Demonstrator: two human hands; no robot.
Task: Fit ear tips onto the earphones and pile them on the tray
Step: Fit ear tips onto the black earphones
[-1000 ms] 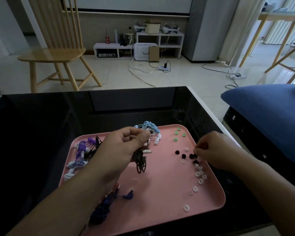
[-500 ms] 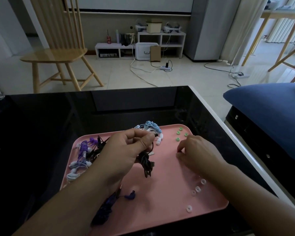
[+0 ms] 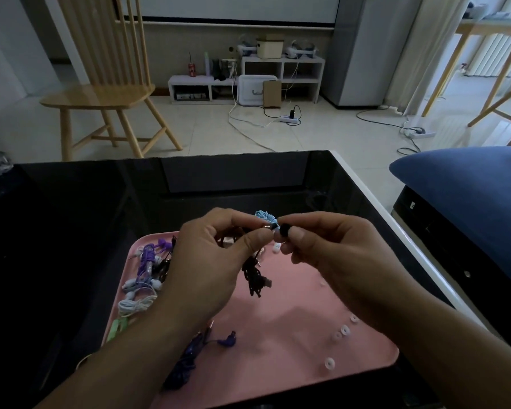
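Above the pink tray (image 3: 292, 343) my left hand (image 3: 216, 261) pinches a black earphone (image 3: 268, 226), whose bundled black cable (image 3: 254, 278) hangs below the fingers. My right hand (image 3: 328, 246) holds a black ear tip (image 3: 284, 230) between thumb and forefinger, right against the earphone's nozzle. Purple and white earphones (image 3: 146, 270) lie piled at the tray's left side. A dark blue earphone bundle (image 3: 195, 352) lies near the front. Several white ear tips (image 3: 341, 332) are scattered at the tray's right. A light blue earphone bundle (image 3: 264, 216) shows behind my fingers.
The tray rests on a glossy black table (image 3: 71, 231) with a white right edge. A blue cushion (image 3: 469, 202) lies to the right. A wooden chair (image 3: 101, 93) and cables on the floor are beyond the table.
My right hand rose from the tray with a black ear tip and moved left to meet my left hand. The left hand lifted the black earphone slightly toward it.
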